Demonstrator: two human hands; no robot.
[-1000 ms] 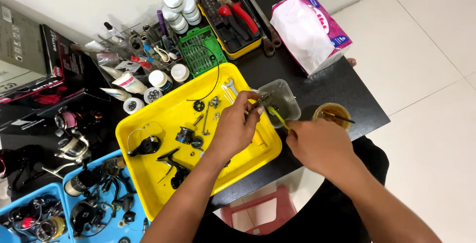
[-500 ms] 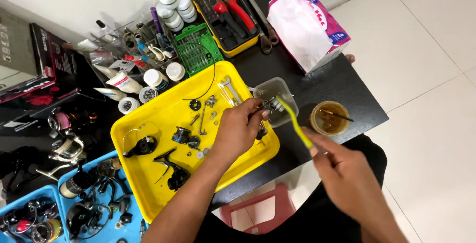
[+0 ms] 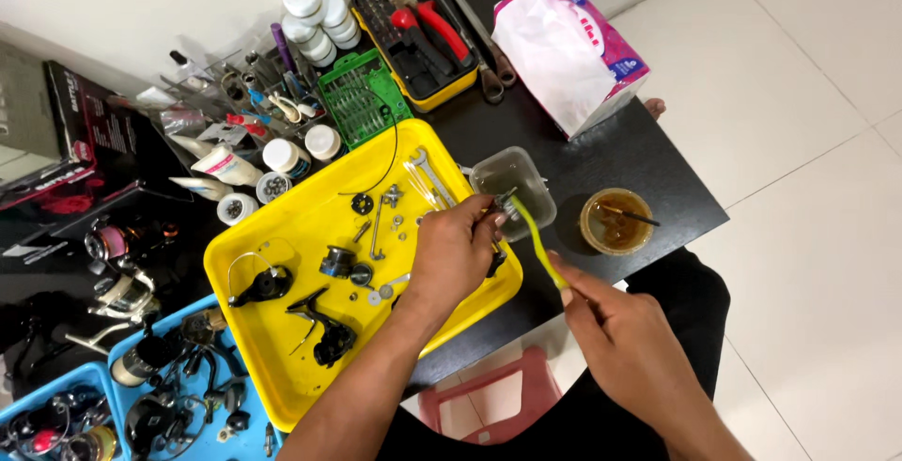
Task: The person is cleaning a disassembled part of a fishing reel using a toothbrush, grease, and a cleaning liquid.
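A: Yellow-green toothbrush (image 3: 536, 243), one item, gripped by the handle in the right hand (image 3: 625, 348), fingers closed around it. Bristle end lies against a small dark metal part (image 3: 501, 205) pinched in the closed fingertips of the left hand (image 3: 456, 252).

B: Position of that part?

A: Over the near rim of the clear plastic tub (image 3: 515, 184), at the 3 o'clock edge of the yellow tray (image 3: 282, 348).

B: Change from a second ago?

A: Right hand has drawn back toward 5 o'clock, away from the tub, so the brush now slants long across the gap. Left hand has kept its place. My reading: the brush was dipped or repositioned and is now scrubbing the part.

B: Surface?

A: Black table (image 3: 601, 156). Round jar of brown liquid (image 3: 615, 221) at 3 o'clock of the tub, a small brush standing in it. Tissue pack (image 3: 568, 52) at 1 o'clock. Yellow-edged tool case with red pliers (image 3: 423, 33) at 12 o'clock. Green bit rack (image 3: 362, 104) beside it. Blue trays (image 3: 132, 395) of reel parts at 8 o'clock.

B: Room?

A: White tiled floor (image 3: 808, 94), pale wall (image 3: 141, 0), pink stool (image 3: 489, 400) under the table.
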